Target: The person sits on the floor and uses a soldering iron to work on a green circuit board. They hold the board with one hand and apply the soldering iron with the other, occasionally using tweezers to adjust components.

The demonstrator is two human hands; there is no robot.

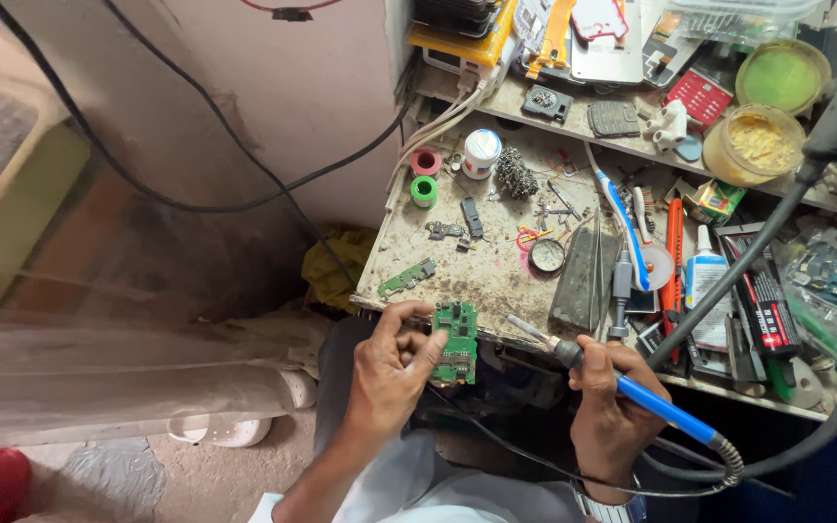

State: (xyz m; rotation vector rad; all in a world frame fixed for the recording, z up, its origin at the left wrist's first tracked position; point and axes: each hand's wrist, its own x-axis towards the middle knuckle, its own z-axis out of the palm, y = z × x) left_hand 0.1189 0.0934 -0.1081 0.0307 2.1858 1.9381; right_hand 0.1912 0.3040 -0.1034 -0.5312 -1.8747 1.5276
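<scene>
I am pinching the green circuit board in my left hand just off the counter edge, while my right hand is gripping the blue soldering iron. I judge steadying the board and touching only the tip matters here.

Soft daylight, blurred left edge, wide-angle distortion

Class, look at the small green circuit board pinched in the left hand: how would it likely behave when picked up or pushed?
The green circuit board looks thin and flat, so probably stiff and light. The left hand holds it by the edge with only its fingers, suggesting little weight. Its small surface parts probably make it fragile; being flat, it should slide rather than roll.
</scene>
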